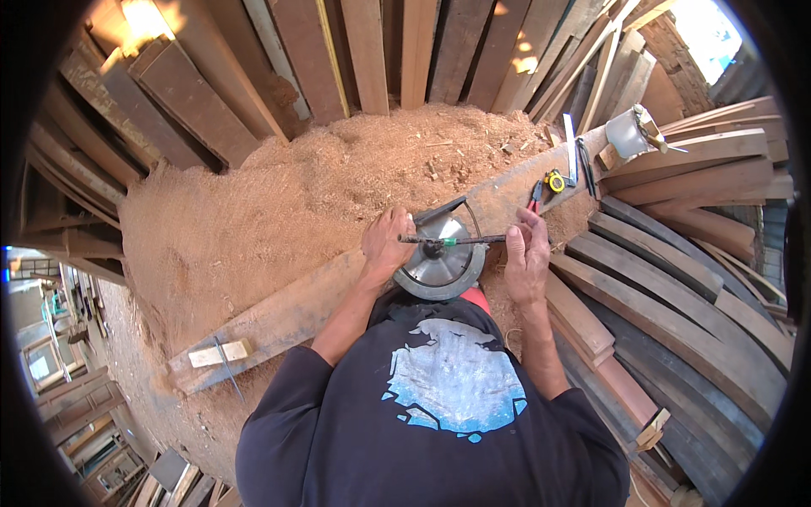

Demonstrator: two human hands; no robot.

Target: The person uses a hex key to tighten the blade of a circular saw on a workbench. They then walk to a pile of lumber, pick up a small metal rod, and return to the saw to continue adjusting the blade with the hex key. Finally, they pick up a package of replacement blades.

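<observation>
A circular saw with a round silver blade and a curved grey guard rests against my lap. My left hand is closed at the saw's left side, with its fingertips partly hidden. Across the blade's face lies a thin dark rod with a green band near its middle. One end of the rod reaches my left fingers. My right hand pinches the other end between thumb and fingers. Just beyond that hand, red-handled pliers lie on a long wooden plank.
A yellow tape measure, a metal square and a whitish container sit along the plank's right part. On its left end lies a pale wood block. Sawdust is heaped ahead; stacked boards crowd the right.
</observation>
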